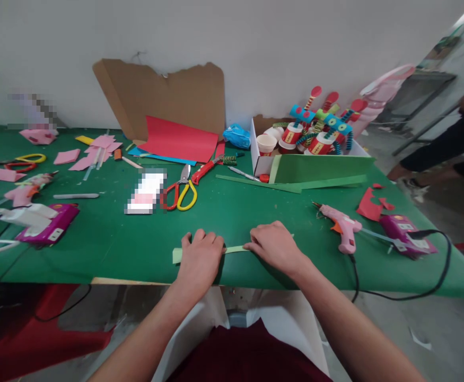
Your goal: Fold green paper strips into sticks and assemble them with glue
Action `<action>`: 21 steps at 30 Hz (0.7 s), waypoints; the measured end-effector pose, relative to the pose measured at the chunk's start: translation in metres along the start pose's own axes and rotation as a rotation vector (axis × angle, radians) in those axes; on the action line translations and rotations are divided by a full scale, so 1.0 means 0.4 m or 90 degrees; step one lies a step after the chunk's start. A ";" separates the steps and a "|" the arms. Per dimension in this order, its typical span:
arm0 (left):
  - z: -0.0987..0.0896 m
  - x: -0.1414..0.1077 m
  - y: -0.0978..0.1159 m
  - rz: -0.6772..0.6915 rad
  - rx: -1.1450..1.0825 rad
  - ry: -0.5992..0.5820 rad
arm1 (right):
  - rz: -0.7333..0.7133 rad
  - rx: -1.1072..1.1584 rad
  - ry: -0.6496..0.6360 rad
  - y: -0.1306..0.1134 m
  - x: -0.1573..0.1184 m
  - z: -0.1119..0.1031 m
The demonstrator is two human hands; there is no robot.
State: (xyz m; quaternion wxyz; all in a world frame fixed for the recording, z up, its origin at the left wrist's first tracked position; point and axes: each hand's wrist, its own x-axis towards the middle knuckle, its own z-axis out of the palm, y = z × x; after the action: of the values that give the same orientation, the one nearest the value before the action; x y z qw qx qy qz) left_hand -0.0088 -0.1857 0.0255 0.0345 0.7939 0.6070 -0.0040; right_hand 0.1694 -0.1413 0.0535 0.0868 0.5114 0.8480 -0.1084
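Observation:
A light green paper strip [235, 249] lies along the green table near its front edge. My left hand [202, 255] rests over the strip, fingers bent and a little apart, pressing it down; the strip's wider end sticks out to the left. My right hand [274, 245] is closed, pinching the strip's right end between thumb and fingers. Beyond my hands lie scissors [192, 196] with red and yellow handles and a second pair with red handles [204, 171]. To the right, a pink glue gun [347, 229] lies on its side.
A white box [256, 151] with paper-cup figures stands at the back right, green paper [319, 168] before it. Purple power strips [52, 225] sit at both sides. Red paper [180, 139] leans by cardboard [176, 98]. A person's legs [434, 143] show at far right.

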 end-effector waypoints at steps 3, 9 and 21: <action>-0.002 -0.001 -0.001 0.001 0.001 -0.001 | 0.002 -0.002 0.110 -0.011 -0.008 0.015; 0.000 -0.004 0.002 0.001 0.002 0.009 | -0.184 0.024 0.295 -0.041 -0.052 0.112; 0.006 -0.031 0.031 0.069 -0.032 0.241 | -0.112 -0.039 0.313 -0.082 -0.115 0.158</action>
State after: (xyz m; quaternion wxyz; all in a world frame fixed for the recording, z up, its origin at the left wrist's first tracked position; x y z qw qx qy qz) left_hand -0.0002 -0.2012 0.0244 -0.0601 0.8111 0.5587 0.1624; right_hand 0.1639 -0.2122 0.0078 -0.1166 0.4438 0.8877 0.0377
